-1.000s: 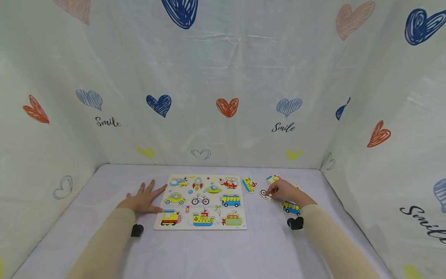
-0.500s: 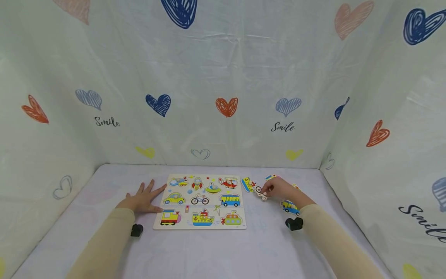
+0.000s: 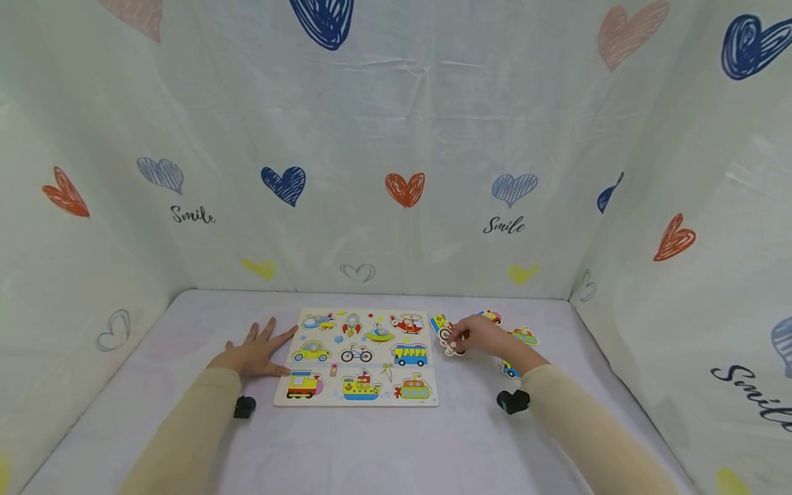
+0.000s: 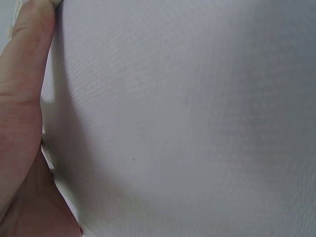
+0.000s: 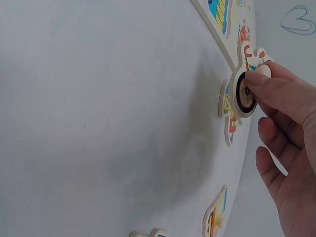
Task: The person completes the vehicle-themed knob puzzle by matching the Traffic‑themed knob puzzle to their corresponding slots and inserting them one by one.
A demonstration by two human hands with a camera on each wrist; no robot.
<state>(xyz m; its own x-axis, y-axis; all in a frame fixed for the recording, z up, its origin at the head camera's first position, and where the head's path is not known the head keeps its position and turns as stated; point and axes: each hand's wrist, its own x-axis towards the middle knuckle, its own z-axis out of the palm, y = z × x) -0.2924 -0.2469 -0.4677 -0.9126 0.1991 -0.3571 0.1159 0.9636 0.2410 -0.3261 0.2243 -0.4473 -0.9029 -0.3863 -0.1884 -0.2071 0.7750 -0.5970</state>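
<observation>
A wooden puzzle board (image 3: 332, 396) printed with colourful vehicles lies on the white table. Along its left edge rests my left hand (image 3: 250, 353), fingers spread, with the thumb and a fingertip at the board. Just right of the board, my right hand (image 3: 481, 335) pinches a bicycle puzzle piece (image 5: 245, 96) by its small white knob, between thumb and index finger. The piece is tilted on edge above the table, partly covering a boat puzzle piece (image 3: 438, 323). The left wrist view shows only part of the left hand (image 4: 22, 94) and white cloth.
Right of the board lie more loose pieces: a green-topped submarine piece (image 3: 524, 335), a blue bus piece (image 3: 509, 370) partly behind the right forearm, and a train-like piece (image 3: 493, 316) partly behind the hand. White curtains with printed hearts (image 3: 405, 189) enclose the table.
My right hand has lifted the bicycle piece and carried it left towards the board, over the boat piece. The left hand stays where it was.
</observation>
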